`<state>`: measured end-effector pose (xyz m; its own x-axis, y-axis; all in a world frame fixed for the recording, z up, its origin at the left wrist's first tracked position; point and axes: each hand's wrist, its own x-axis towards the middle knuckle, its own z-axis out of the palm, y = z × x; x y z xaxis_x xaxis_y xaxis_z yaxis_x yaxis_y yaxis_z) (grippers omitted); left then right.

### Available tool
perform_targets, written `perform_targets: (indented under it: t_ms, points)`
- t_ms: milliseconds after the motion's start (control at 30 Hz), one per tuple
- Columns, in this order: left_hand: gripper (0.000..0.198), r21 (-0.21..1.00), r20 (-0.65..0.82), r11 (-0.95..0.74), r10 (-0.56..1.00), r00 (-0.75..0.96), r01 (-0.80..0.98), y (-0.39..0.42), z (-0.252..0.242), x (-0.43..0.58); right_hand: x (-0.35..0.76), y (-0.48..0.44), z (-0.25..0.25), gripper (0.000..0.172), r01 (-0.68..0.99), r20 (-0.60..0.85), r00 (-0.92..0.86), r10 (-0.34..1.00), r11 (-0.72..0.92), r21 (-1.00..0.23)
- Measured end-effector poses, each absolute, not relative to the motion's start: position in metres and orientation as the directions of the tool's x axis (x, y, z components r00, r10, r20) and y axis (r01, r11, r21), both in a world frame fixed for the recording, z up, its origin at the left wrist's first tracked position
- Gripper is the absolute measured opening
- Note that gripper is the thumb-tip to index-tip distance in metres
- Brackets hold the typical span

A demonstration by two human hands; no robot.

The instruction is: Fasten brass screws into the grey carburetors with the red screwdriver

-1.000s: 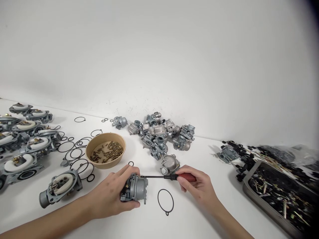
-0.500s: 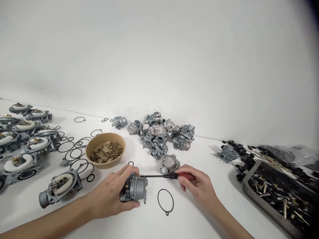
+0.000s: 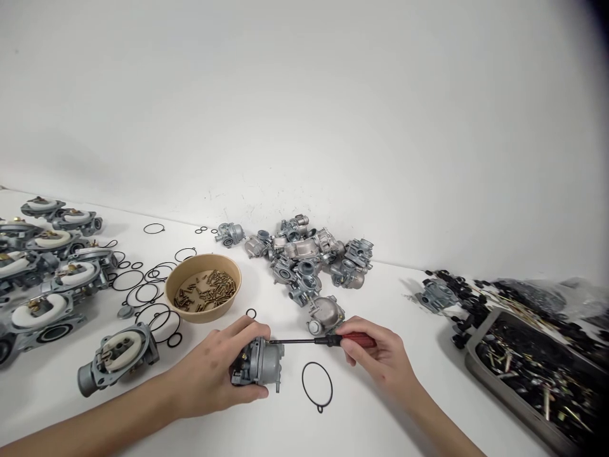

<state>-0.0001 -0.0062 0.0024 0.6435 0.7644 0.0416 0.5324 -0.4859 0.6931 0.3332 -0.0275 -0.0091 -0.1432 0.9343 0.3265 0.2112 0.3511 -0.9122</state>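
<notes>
My left hand (image 3: 216,368) is wrapped round a grey metal carburetor (image 3: 267,365), keeping it on the table with its bowl side facing right. In my right hand (image 3: 375,352) is a screwdriver (image 3: 328,341) with a red and black handle. Its thin shaft lies level, and the tip meets the upper edge of the carburetor beside my left index finger. The screw under the tip is too small to make out. A black rubber gasket ring (image 3: 317,384) lies flat below the screwdriver.
Left of centre stands a tan bowl (image 3: 170,298) of small brass screws. Black O-rings (image 3: 143,293) and opened carburetors with white floats (image 3: 118,352) lie further left. Behind my hands is a heap of carburetors (image 3: 304,251). A grey tray (image 3: 499,387) of mixed parts sits at right.
The view has shifted very slightly. My left hand still grips the carburetor, and the screwdriver tip stays at its upper edge.
</notes>
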Motion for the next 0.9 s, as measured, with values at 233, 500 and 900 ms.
perform_targets:
  t_ms: [233,500,900]
  points:
    - [0.055,0.687,-0.009,-0.435,0.796,0.606,0.582,-0.009,0.008,0.002,0.333,-0.025,-0.010,0.010,0.223,0.322,-0.129,0.938,0.343,-0.912]
    - [0.054,0.681,-0.021,-0.421,0.807,0.590,0.599,-0.010,0.012,0.003,0.336,-0.027,-0.009,0.010,0.242,0.306,-0.134,0.943,0.330,-0.912]
    - [0.053,0.676,-0.001,-0.455,0.786,0.619,0.580,-0.009,0.011,0.002,0.330,-0.030,-0.001,0.016,0.234,0.275,-0.082,0.958,0.287,-0.929]
